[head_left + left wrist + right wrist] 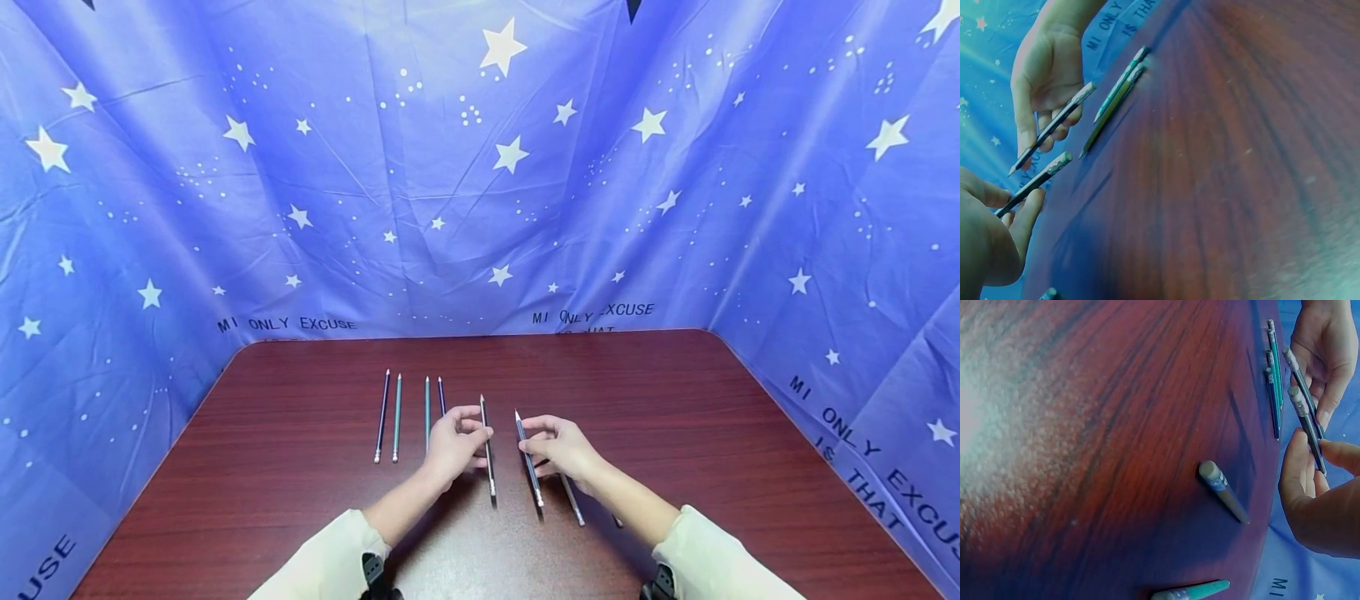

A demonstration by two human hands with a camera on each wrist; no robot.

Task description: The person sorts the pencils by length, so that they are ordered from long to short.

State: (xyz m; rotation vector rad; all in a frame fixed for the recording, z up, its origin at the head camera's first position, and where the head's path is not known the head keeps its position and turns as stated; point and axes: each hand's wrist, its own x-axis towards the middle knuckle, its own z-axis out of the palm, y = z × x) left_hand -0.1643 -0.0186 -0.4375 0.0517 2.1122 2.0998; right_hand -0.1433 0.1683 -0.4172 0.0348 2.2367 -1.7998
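Observation:
My left hand [456,443] pinches a dark pencil [490,471] between thumb and fingers, its sharpened tip pointing away from me. To its right, my right hand [562,452] holds a dark blue pencil [532,473] the same way, eraser end toward me. In the right wrist view this pencil [1305,412] shows a whitish eraser end and sits close beside the left hand's pencil [1297,374]. Both look raised off the table, with shadows below. Under the right hand lies another pencil [573,503], partly hidden by the forearm.
Several pencils lie side by side left of the hands, among them a dark blue one [383,417] and a teal one [397,418]. A teal pencil [1207,590] lies right of the right hand, mostly hidden in the head view. A starry blue cloth [450,167] surrounds the brown table [262,467].

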